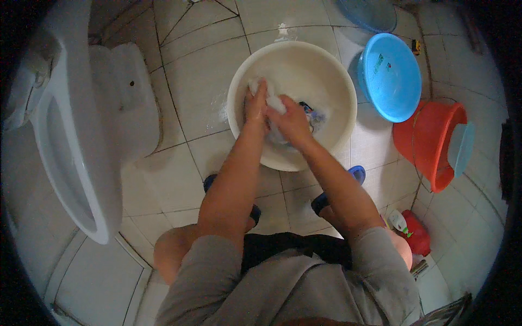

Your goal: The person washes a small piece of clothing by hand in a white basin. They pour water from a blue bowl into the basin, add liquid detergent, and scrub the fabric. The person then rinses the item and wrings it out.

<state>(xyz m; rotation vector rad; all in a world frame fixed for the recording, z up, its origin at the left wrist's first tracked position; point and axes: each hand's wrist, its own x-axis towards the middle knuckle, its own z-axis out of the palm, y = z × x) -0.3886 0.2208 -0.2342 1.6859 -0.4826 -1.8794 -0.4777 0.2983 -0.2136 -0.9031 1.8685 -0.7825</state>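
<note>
A large cream plastic basin [326, 57] stands on the tiled floor before me. Inside its left half, my left hand [256, 104] grips a wet white cloth [277, 104], and my right hand [290, 121] closes on the same cloth from the right. The hands are close together over the basin; their undersides and part of the cloth are hidden. Beside my right hand, a patch of dark, blue and red patterned material [312, 112] lies on the basin's bottom. What it is cannot be told.
A light blue basin [391, 77] leans at the right beside an orange-red bucket [424, 134]. A white washbasin [98, 163] juts in at the left, near a white ceramic floor fixture [134, 106]. A blue slipper [357, 174] lies near my right foot; a red bag [416, 234] sits at lower right.
</note>
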